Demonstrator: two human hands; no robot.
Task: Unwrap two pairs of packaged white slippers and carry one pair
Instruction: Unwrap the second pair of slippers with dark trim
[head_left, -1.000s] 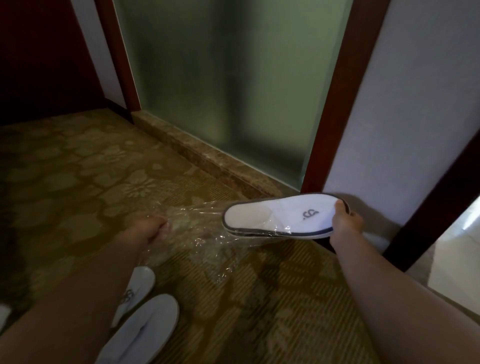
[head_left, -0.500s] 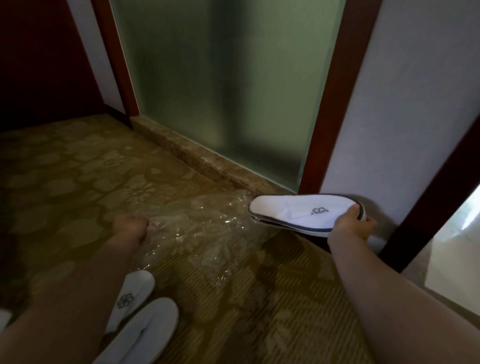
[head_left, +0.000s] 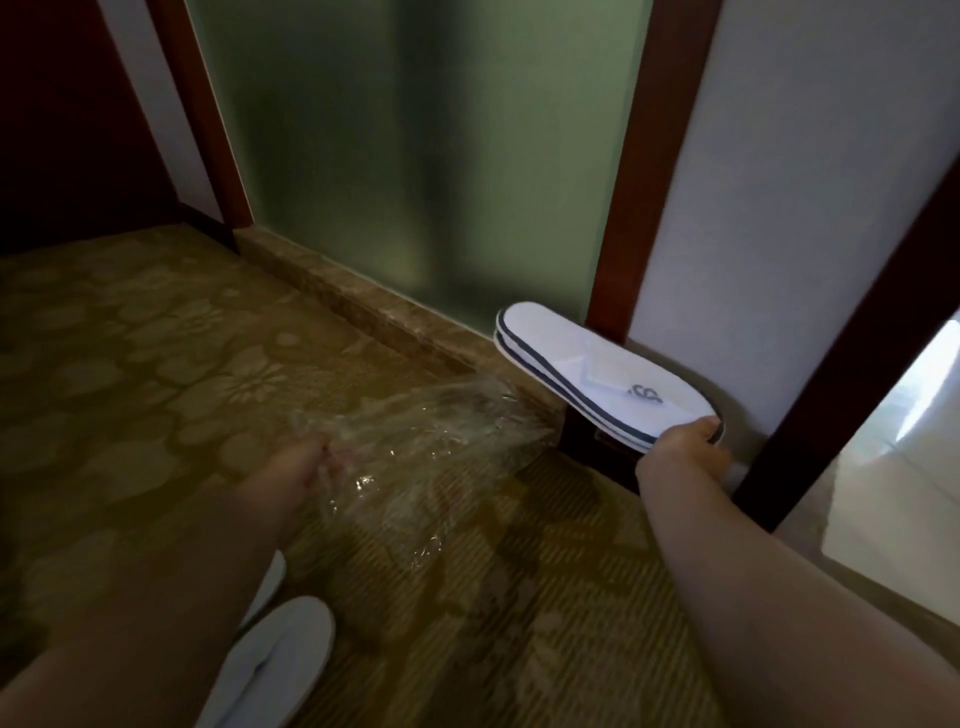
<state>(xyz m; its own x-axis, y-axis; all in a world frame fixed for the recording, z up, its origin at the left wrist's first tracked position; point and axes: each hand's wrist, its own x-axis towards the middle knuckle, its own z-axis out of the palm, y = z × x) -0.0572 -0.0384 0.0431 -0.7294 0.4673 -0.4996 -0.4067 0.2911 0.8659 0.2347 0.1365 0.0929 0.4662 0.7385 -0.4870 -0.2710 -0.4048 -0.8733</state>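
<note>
Patterned brown carpet floor (head_left: 156, 364) here, and a white slipper pair (head_left: 275, 660) lies on it, bottom left.

Dim interior, wide-angle view. Daylight enters at the bright floor strip (head_left: 904, 457) right of the glass door (head_left: 415, 156); carpet (head_left: 156, 364) left stays shadowed. Glints mark the plastic wrap (head_left: 415, 447). Edges bow; detail soft.

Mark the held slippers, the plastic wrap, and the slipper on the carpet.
held slippers (head_left: 566, 358): head view, white insole near the middle.
plastic wrap (head_left: 431, 441): head view, crinkled centre of the clear film.
floor slipper (head_left: 280, 654): head view, white upper surface.
</note>
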